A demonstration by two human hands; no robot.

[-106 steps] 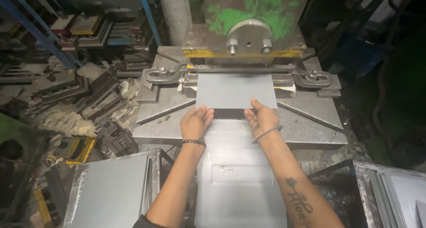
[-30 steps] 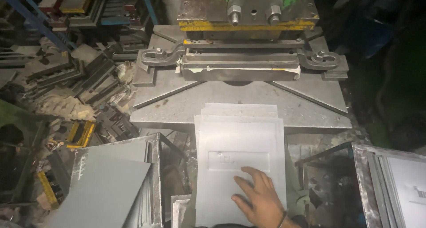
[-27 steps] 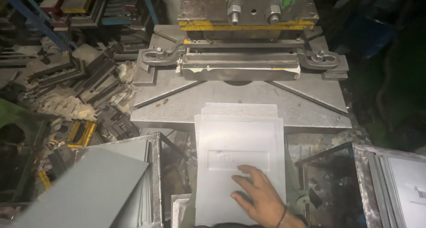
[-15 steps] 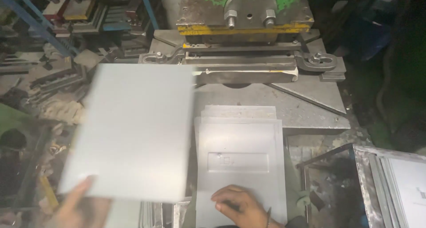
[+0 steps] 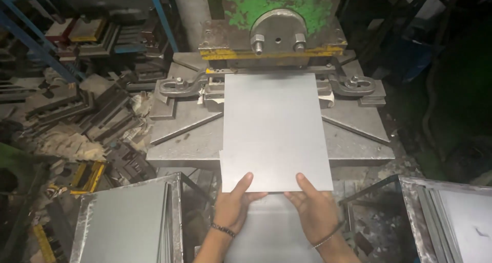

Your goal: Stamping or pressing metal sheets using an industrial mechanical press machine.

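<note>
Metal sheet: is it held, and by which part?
Yes. Both hands, left hand and right hand, grip the sheet at its near edge, thumbs on top.

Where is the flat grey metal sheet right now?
In the head view, the metal sheet lies centred on the press table, held at its near edge by both hands.

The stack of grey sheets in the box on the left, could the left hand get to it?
Probably yes. The left hand grips the flat metal sheet, but the stack of sheets lies open-topped just beside it, with nothing between.
</note>
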